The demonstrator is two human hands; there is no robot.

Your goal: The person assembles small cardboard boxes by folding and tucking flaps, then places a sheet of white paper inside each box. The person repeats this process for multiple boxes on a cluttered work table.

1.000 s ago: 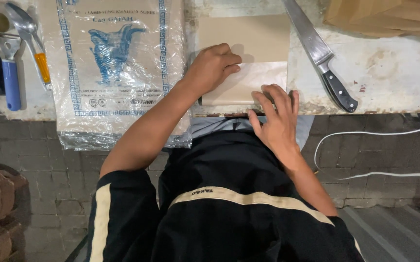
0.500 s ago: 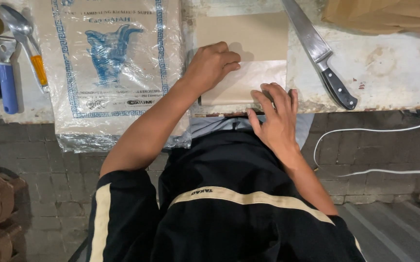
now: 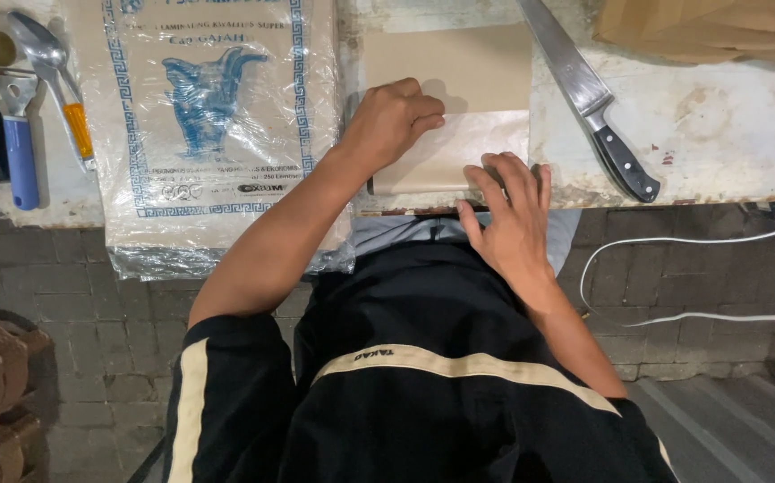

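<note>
Brown paper sheet [image 3: 459, 107] flat at counter [image 3: 719, 134] edge, long axis running away from person; left hand [image 3: 394, 121] fisted on it, right hand [image 3: 511, 210] splayed at near corner.

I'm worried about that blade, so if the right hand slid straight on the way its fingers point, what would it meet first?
The right hand points up across the brown paper sheets; it would run over them toward the far table edge. The knife lies off to its right, seemingly clear of that line.

Black short-sleeved shirt, cream stripes
</note>
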